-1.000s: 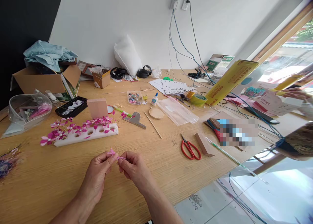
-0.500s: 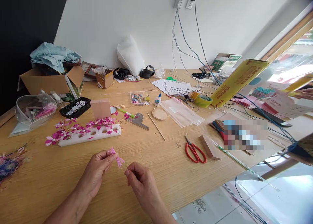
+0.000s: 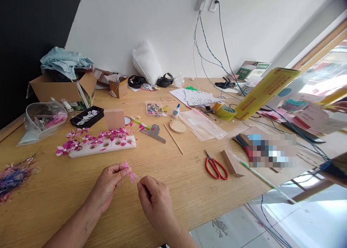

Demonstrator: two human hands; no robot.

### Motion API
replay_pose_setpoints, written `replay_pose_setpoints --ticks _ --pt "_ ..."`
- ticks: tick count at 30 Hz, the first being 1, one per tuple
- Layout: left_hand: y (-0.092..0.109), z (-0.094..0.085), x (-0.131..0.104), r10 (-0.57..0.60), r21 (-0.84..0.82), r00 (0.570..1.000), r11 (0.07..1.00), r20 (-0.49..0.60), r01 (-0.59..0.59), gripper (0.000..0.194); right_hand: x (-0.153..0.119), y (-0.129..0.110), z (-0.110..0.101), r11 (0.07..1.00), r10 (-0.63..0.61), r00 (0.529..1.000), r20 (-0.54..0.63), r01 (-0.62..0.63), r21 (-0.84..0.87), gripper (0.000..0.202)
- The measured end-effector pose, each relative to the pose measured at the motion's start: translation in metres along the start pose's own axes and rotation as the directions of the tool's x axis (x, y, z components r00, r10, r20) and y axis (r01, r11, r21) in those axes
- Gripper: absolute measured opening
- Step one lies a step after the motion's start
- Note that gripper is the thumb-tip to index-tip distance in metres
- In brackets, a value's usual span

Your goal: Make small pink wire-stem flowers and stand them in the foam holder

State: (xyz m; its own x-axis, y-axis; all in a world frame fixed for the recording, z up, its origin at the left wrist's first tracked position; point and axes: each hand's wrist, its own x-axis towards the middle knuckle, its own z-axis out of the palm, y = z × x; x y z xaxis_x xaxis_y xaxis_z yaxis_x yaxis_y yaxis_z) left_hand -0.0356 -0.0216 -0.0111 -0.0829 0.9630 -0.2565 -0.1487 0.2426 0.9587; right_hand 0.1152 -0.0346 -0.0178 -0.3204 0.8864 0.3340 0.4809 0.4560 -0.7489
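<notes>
The left hand's (image 3: 110, 180) thumb and fingers pinch a pink thread bundle (image 3: 132, 176) near its middle, above the counter (image 3: 173, 168), loose ends fanning toward the right hand (image 3: 157, 199). There the thumb presses against a curled forefinger; I can't tell whether a strand runs between. Beyond, a holed white rack (image 3: 112, 147) bears magenta flowers (image 3: 103, 135). Red-handled scissors (image 3: 211, 161) lie near the counter's edge above the tiled floor (image 3: 238, 226); farther in, a glue bottle (image 3: 175, 113) stands beside a wooden disc (image 3: 178, 126).
</notes>
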Motion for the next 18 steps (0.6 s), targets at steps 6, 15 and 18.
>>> replay_pose_setpoints --ticks 6,15,18 --pt "0.002 0.004 -0.01 0.043 0.023 0.999 0.999 -0.005 -0.042 0.026 -0.008 -0.002 -0.008 0.957 -0.126 0.991 0.048 0.135 -0.257 0.023" --pt "0.001 0.009 -0.016 0.359 0.411 0.931 0.86 -0.068 -0.301 0.02 -0.014 -0.008 0.016 0.976 -0.046 0.997 -0.059 0.032 -0.216 0.015" --pt "0.001 0.007 -0.017 0.478 0.561 0.878 0.733 -0.022 -0.385 0.019 -0.013 -0.018 0.016 0.94 0.195 0.975 0.105 -0.216 0.265 0.018"
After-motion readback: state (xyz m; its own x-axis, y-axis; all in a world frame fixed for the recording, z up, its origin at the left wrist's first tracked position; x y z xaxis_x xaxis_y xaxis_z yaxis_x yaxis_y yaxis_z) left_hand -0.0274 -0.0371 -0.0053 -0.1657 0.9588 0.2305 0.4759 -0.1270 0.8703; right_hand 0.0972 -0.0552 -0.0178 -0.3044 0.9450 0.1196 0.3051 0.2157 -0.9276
